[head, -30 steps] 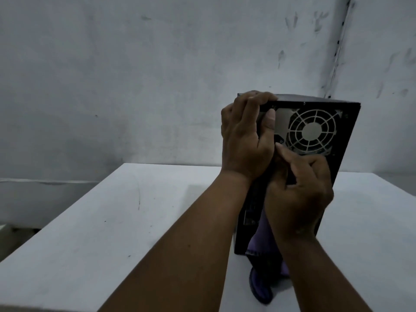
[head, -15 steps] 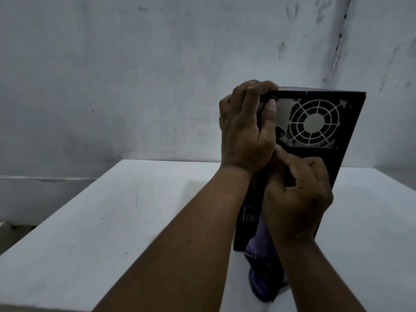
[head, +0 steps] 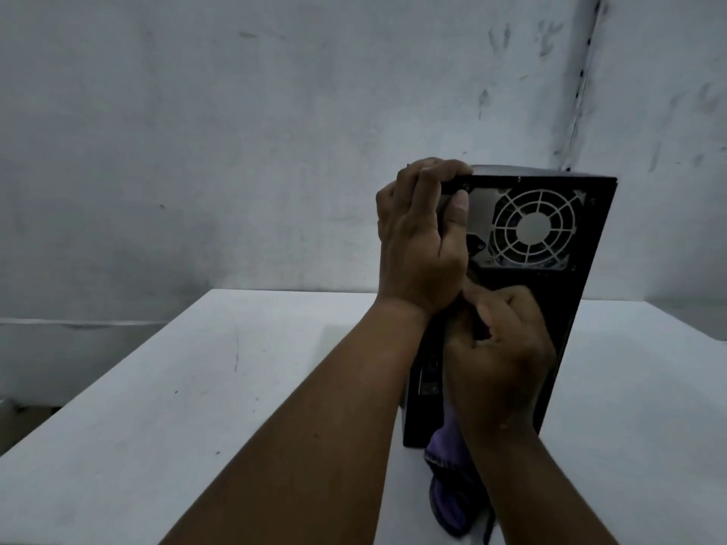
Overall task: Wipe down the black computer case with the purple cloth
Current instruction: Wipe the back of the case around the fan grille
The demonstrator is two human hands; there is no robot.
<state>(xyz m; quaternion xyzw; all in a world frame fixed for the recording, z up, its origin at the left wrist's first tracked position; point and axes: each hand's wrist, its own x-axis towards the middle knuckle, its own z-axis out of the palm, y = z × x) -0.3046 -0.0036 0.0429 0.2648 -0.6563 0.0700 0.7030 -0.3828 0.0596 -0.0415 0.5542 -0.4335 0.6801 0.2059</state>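
Fingers (head: 440, 171) hook over black computer case (head: 582, 308) top.

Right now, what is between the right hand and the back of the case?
The purple cloth, bunched in the right hand against the case; the head view shows it.

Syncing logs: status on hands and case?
Left hand grips black computer case top corner. Right hand holds purple cloth against rear panel. Nothing obstructing.

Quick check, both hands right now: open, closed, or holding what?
Left hand: closed, gripping the top corner of the black computer case.
Right hand: closed, holding the purple cloth against the case's rear panel.
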